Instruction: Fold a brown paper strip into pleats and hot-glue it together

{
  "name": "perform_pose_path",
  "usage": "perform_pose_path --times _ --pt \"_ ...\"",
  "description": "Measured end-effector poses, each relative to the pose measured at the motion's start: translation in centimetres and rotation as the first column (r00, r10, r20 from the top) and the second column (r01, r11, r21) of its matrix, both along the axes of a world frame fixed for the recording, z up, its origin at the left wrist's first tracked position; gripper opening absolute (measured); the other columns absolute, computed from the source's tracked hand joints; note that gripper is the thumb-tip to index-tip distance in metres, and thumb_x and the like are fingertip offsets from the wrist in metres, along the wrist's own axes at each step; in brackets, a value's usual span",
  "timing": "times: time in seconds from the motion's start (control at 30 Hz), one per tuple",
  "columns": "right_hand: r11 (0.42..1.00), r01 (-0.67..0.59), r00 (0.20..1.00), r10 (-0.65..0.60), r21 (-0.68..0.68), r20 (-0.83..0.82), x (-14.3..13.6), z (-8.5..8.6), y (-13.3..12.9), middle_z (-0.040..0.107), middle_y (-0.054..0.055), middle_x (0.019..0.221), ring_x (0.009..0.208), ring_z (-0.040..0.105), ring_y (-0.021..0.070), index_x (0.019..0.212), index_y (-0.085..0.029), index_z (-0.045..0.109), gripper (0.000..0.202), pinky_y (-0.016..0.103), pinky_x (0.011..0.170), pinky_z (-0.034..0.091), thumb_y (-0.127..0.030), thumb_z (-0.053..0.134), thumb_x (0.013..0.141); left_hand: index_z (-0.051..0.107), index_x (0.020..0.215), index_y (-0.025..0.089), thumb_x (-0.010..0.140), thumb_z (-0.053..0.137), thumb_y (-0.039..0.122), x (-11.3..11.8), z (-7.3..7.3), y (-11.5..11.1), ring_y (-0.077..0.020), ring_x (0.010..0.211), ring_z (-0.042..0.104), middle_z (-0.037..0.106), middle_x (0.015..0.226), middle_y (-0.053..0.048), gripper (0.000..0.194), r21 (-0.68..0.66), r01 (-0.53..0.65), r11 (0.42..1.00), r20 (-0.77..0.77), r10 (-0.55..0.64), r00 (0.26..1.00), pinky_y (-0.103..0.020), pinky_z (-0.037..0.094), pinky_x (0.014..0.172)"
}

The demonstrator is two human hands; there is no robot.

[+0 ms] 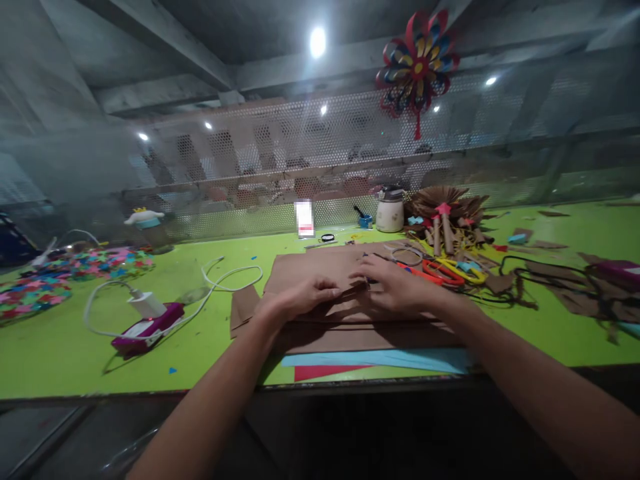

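Sheets of brown kraft paper [295, 267] lie stacked before me on the green table. My left hand [313, 297] rests on the stack, thumb and fingers closed on a paper edge. Just right of it, my right hand [393, 283] bends its fingers over the same paper and grips at a fold. Something small and dark shows by its fingertips, too blurred to name. Light blue paper [380, 360] and red paper [325, 372] stick out under the near edge. Orange-handled scissors [443, 272] lie beyond my right wrist.
On the left are a purple power strip [173, 317] with a white charger [147, 305], a cable and colourful paper stars [107, 263]. A phone [305, 219], a cream jug [390, 212] and brown paper crafts [445, 230] stand at the back. Black cord [520, 273] lies right.
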State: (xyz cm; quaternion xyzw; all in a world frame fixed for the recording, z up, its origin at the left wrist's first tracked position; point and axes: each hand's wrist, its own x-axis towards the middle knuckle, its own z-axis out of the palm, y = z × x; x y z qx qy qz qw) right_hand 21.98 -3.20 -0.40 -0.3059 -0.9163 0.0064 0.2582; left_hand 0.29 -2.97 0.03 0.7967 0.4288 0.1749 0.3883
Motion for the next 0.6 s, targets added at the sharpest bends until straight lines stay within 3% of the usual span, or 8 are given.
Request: perform_pose_path --times 0.13,0.27,0.37,0.5,0.6 --pt "0.949 -0.077 0.993 0.046 -0.307 -0.106 0.9 0.8 0.5 0.060 0.008 0.103 0.086 0.054 0.0157 0.110 -0.013 0.055 0.036 0.025 0.073 0.041 -0.026 0.051 0.077 0.054 0.072 0.014 0.080 0.044 0.045 0.5 0.4 -0.5 -0.0083 0.054 0.037 0.044 0.060 0.003 0.034 0.046 0.103 0.994 -0.021 -0.102 0.995 -0.020 0.031 0.050" --pt "0.898 -0.106 0.994 0.085 -0.428 -0.067 0.3 0.6 0.5 0.063 0.003 0.073 0.064 0.052 0.0125 0.084 -0.011 0.066 0.033 0.022 0.057 0.036 -0.035 0.044 0.081 0.053 0.076 0.014 0.083 0.038 0.044 0.8 0.0 -0.5 -0.0089 0.058 0.039 0.045 0.064 0.002 0.035 0.143 0.128 0.981 -0.066 -0.119 0.991 -0.020 0.032 0.052" --pt "0.853 -0.073 0.993 0.012 -0.517 -0.120 -0.2 0.1 0.8 0.057 0.001 0.061 0.055 0.046 0.0096 0.074 -0.009 0.065 0.032 0.020 0.050 0.032 -0.037 0.050 0.077 0.054 0.079 0.013 0.083 0.037 0.042 0.9 -0.5 -0.3 -0.0103 0.063 0.043 0.049 0.068 0.001 0.034 0.230 0.114 0.967 -0.107 -0.092 0.990 -0.021 0.034 0.055" --pt "0.699 -0.065 0.957 -0.158 -0.712 -0.242 -0.1 -0.8 1.6 0.054 -0.001 0.057 0.050 0.044 0.0080 0.077 -0.010 0.064 0.031 0.020 0.047 0.032 -0.039 0.061 0.067 0.056 0.083 0.013 0.084 0.039 0.038 1.3 -0.8 -0.3 -0.0119 0.068 0.046 0.053 0.073 0.000 0.031 0.326 0.106 0.939 -0.110 -0.074 0.991 -0.022 0.036 0.059" --pt "0.647 -0.105 0.925 -0.214 -0.755 -0.312 0.1 -1.2 1.9 0.052 -0.002 0.054 0.047 0.042 0.0068 0.071 -0.011 0.062 0.030 0.019 0.045 0.031 -0.040 0.065 0.061 0.058 0.083 0.012 0.082 0.042 0.037 1.6 -0.9 -0.4 -0.0120 0.067 0.047 0.055 0.073 -0.001 0.030 0.353 0.085 0.932 -0.082 -0.060 0.995 -0.022 0.037 0.060"
